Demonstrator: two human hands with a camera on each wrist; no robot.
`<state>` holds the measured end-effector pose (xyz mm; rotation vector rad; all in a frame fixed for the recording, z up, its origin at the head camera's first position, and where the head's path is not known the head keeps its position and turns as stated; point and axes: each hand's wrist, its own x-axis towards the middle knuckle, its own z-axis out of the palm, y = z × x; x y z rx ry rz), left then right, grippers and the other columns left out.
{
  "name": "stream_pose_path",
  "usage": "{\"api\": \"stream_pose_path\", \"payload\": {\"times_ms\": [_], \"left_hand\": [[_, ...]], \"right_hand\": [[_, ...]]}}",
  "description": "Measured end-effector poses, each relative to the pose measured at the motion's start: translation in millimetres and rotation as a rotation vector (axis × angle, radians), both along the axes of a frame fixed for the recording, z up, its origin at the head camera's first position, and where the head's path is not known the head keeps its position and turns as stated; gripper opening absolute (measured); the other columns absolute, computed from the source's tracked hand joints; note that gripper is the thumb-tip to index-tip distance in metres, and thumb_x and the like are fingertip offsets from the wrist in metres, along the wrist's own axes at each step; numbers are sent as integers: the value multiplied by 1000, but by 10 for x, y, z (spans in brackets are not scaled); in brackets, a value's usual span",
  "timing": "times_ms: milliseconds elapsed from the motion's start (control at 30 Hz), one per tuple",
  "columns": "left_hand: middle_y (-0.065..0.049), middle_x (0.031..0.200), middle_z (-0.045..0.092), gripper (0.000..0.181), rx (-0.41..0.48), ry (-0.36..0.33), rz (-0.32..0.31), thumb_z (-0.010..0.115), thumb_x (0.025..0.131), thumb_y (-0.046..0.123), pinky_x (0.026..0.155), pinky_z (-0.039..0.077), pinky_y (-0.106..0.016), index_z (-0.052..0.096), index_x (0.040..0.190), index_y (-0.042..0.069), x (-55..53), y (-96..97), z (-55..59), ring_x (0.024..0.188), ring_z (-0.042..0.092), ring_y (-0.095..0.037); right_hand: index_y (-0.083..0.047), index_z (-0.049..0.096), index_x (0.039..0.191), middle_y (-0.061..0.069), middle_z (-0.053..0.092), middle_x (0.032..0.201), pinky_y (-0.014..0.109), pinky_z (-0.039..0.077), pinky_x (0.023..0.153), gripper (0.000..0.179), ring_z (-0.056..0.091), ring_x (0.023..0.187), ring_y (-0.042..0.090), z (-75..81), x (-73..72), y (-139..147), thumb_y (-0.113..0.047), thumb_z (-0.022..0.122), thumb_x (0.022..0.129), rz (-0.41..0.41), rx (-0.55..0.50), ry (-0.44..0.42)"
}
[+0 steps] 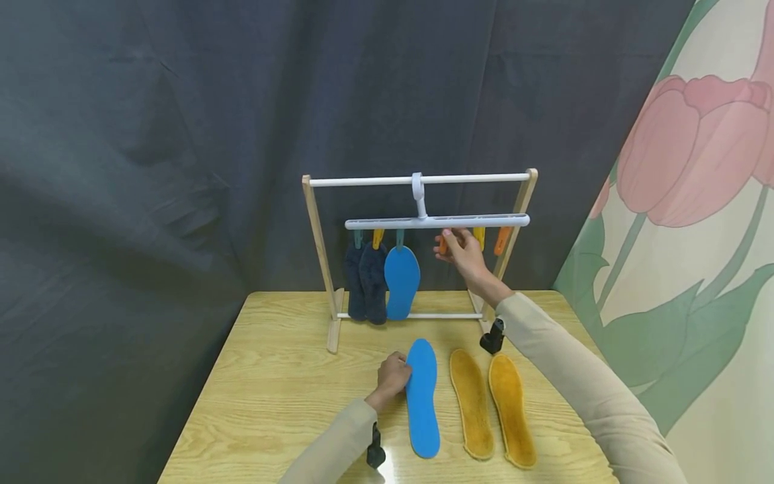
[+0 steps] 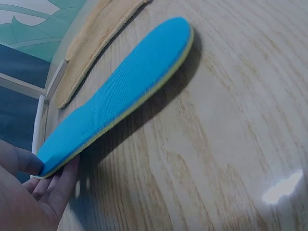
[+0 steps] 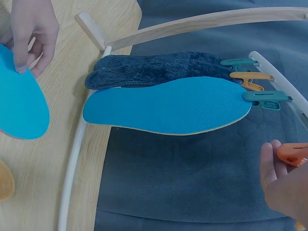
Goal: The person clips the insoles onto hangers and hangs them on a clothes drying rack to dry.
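In my left hand (image 1: pixel 394 374) is a blue insole (image 1: pixel 422 398), pinched near one end between thumb and fingers; the left wrist view shows it tilted up off the table, with a yellowish edge. My right hand (image 1: pixel 464 254) is raised to the hanger (image 1: pixel 478 220), its fingers at an orange clip (image 1: pixel 444 244). Nothing hangs from that clip. To its left, a second blue insole (image 3: pixel 168 106) hangs from a green clip (image 3: pixel 265 97). Beside it hang dark furry insoles (image 1: pixel 373 286) from a green and a yellow clip (image 1: pixel 377 238).
Two tan fuzzy insoles (image 1: pixel 471 403) lie on the wooden table (image 1: pixel 242 396), right of the blue one. The hanger hooks over the top bar of a wooden rack (image 1: pixel 317 235). A yellow clip (image 1: pixel 479 237) and another orange clip (image 1: pixel 502 240) hang at the right.
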<state>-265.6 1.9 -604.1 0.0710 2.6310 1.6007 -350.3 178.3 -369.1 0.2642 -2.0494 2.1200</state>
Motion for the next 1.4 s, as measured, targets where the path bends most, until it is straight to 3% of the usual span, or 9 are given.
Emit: {"api": "stream_pose_path", "payload": {"times_ms": [200,433,533,833,1100,1400], "left_hand": [[-8,93,66,21,3,5,26,57,93,4,66,52,-37,65,113,0,-58,-5,55,76,61,-19],[-5,88,64,21,80,-10,29,55,96,6,47,47,-29,64,114,0,-121,-23,98,57,56,-15],[-6,87,64,22,97,-9,37,56,95,6,43,47,-29,64,115,0,-146,-29,126,57,56,-15],[-4,85,62,23,84,10,59,56,97,7,59,49,-33,66,117,2,-199,-67,235,68,56,-16],[-8,93,65,27,91,21,54,55,99,8,62,52,-36,64,124,2,-241,-97,354,72,60,-19],[-9,92,68,24,105,74,43,57,97,6,66,51,-37,66,119,2,-316,-145,492,74,62,-21]], "right_hand": [[9,45,134,9,57,114,35,52,94,43,61,105,28,36,-9,-2,-23,46,107,-39,65,8],[14,38,139,26,51,129,39,48,100,49,56,114,36,59,-23,-1,-22,45,107,-35,79,11],[14,36,140,28,49,130,41,45,103,50,53,118,40,65,-24,-5,-22,44,107,-34,70,11],[12,38,140,15,55,119,43,45,102,47,56,111,31,80,-9,-3,-20,45,107,-48,70,-3],[12,42,136,6,55,109,41,47,100,45,54,113,39,67,-7,-7,-21,45,107,-60,94,14],[12,40,139,12,53,116,43,46,101,48,54,113,37,66,7,-9,-23,44,107,-56,119,13]]}}
